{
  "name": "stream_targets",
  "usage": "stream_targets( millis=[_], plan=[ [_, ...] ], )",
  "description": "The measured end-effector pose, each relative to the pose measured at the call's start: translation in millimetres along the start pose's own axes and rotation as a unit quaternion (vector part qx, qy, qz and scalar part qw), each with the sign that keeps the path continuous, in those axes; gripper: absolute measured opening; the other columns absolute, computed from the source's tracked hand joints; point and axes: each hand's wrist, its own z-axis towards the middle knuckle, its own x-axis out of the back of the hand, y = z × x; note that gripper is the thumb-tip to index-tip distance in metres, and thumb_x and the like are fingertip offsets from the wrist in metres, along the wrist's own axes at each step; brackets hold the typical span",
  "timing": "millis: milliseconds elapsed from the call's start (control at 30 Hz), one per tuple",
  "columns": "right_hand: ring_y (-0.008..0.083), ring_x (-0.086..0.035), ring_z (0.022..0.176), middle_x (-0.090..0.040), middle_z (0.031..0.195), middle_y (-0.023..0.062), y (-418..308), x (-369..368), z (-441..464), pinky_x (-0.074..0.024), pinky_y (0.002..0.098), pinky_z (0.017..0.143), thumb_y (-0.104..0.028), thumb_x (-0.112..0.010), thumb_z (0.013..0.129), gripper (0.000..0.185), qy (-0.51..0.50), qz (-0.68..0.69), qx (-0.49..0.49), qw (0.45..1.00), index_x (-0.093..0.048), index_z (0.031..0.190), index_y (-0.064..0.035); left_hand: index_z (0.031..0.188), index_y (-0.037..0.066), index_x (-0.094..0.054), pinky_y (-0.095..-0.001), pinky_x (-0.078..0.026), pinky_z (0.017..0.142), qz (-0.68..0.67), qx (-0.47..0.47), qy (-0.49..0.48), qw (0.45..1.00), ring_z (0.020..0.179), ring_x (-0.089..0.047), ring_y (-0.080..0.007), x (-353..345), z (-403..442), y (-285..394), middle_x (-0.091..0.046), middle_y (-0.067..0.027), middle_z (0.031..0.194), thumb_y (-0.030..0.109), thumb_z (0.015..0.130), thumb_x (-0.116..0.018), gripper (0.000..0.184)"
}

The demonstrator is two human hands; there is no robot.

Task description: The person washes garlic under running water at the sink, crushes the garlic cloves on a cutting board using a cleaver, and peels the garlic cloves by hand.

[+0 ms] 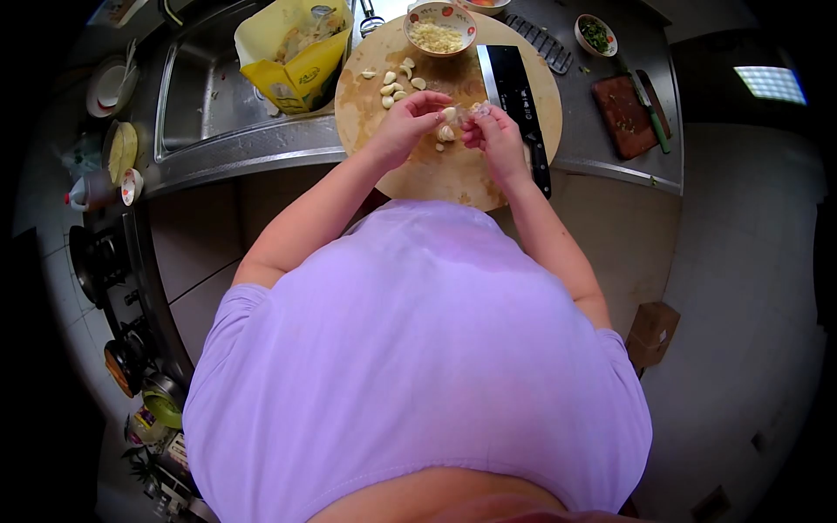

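Over the round wooden cutting board (427, 179), my left hand (408, 125) pinches a garlic clove (449, 114) between thumb and fingertips. Close beside it, my right hand (497, 139) has its fingers closed on papery garlic skin (478, 109). Below the fingertips lies an unpeeled piece of garlic (445, 133). Several peeled garlic cloves (399, 91) are scattered to the left on the board. A bowl of chopped garlic (436, 35) stands at the board's far side. The cleaver (510, 96) rests on the board just right of my right hand, its black handle toward me.
Left of the board, an open yellow bag (296, 65) sits by the metal sink (196, 87). At the right are a bowl of chopped greens (596, 36) and a small brown board (621, 120) with a green-handled knife (654, 118). A cardboard box (652, 335) is on the floor.
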Motion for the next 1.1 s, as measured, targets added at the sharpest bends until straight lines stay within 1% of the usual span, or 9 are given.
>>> stream_targets(
  millis=[233,333,467,500,600,700,833,967,1100],
  plan=[
    [0.004,-0.051,0.059,-0.057,0.07,-0.0019,6.6,8.0,2.2,-0.0425,0.0183,0.054,-0.024,-0.051,0.093,0.021,0.012,-0.052,0.005,0.999,-0.057,0.083,-0.0069,0.105,0.002,-0.06,-0.0242,-0.045,0.08,0.064,-0.063,0.061,0.994,0.088,-0.056,-0.0096,37.9,10.8,45.9,-0.061,-0.0021,0.096,0.008,0.084,-0.061,0.022],
    [0.0036,-0.051,0.059,-0.056,0.069,-0.0024,6.7,13.0,3.8,-0.0421,0.0183,0.055,-0.024,-0.053,0.092,0.02,0.021,-0.081,0.002,0.997,-0.057,0.082,-0.0072,0.104,0.003,-0.062,-0.0231,-0.046,0.079,0.177,-0.179,0.094,0.963,0.087,-0.057,-0.009,79.4,26.6,87.4,-0.062,-0.0013,0.093,0.006,0.083,-0.057,0.021],
    [0.0037,-0.051,0.059,-0.056,0.068,-0.0025,8.5,16.5,1.5,-0.0425,0.019,0.055,-0.023,-0.055,0.091,0.019,0.025,-0.107,-0.002,0.994,-0.057,0.081,-0.0073,0.099,0.003,-0.065,-0.0236,-0.048,0.076,0.439,-0.281,0.238,0.82,0.082,-0.061,-0.01,183.6,52.2,147.4,-0.065,-0.0006,0.088,0.011,0.082,-0.058,0.019],
    [0.0037,-0.051,0.059,-0.056,0.068,-0.0025,7.9,17.4,2.1,-0.0425,0.019,0.055,-0.023,-0.055,0.091,0.019,0.026,-0.109,0.0,0.994,-0.057,0.081,-0.0073,0.097,0.002,-0.066,-0.0226,-0.049,0.072,0.558,-0.259,0.297,0.73,0.076,-0.061,-0.0095,181.3,44.8,163.0,-0.065,-0.0001,0.083,0.011,0.082,-0.059,0.019],
    [0.0038,-0.051,0.058,-0.056,0.068,-0.0024,7.9,15.8,2.4,-0.0426,0.019,0.055,-0.021,-0.056,0.091,0.017,0.031,-0.111,-0.011,0.993,-0.057,0.081,-0.0073,0.099,0.001,-0.065,-0.0218,-0.048,0.073,0.535,-0.231,0.287,0.76,0.078,-0.061,-0.0092,203.6,45.2,170.0,-0.065,-0.0019,0.086,0.01,0.082,-0.059,0.02],
    [0.0035,-0.051,0.059,-0.057,0.069,-0.0022,7.5,16.2,1.9,-0.0423,0.0186,0.055,-0.019,-0.056,0.09,0.015,0.028,-0.112,-0.001,0.993,-0.057,0.081,-0.0071,0.102,0.001,-0.063,-0.0222,-0.048,0.074,0.383,-0.233,0.158,0.88,0.079,-0.059,-0.0097,182.1,48.5,156.4,-0.064,-0.0033,0.09,0.01,0.082,-0.06,0.022],
    [0.0043,-0.047,0.056,-0.054,0.064,-0.0022,18.2,18.5,6.4,-0.0393,0.0203,0.053,-0.016,-0.058,0.087,0.018,0.028,-0.214,0.049,0.975,-0.055,0.076,-0.0032,0.097,0.001,-0.064,-0.024,-0.048,0.071,0.459,-0.184,0.079,0.866,0.078,-0.059,-0.0099,98.7,77.9,122.5,-0.064,-0.004,0.087,0.014,0.082,-0.062,0.02],
    [0.006,-0.042,0.055,-0.05,0.057,0.0002,16.8,12.5,1.6,-0.0373,0.0225,0.052,-0.017,-0.061,0.083,0.022,0.038,-0.316,0.099,0.943,-0.053,0.073,0.0004,0.091,0.003,-0.065,-0.0312,-0.049,0.067,0.479,-0.17,0.122,0.852,0.071,-0.061,-0.0198,54.6,123.1,93.9,-0.065,-0.0122,0.079,0.013,0.08,-0.06,0.016],
    [0.0216,-0.057,0.059,-0.057,0.067,0.0107,6.6,4.7,-7.6,-0.045,0.0325,0.056,-0.017,-0.061,0.079,0.02,0.068,-0.439,0.174,0.879,-0.053,0.073,-0.0001,0.092,0.003,-0.065,-0.0309,-0.049,0.068,0.459,-0.177,0.068,0.868,0.073,-0.061,-0.0192,35.7,130.5,91.4,-0.065,-0.0128,0.079,0.013,0.08,-0.059,0.016]
  ],
)
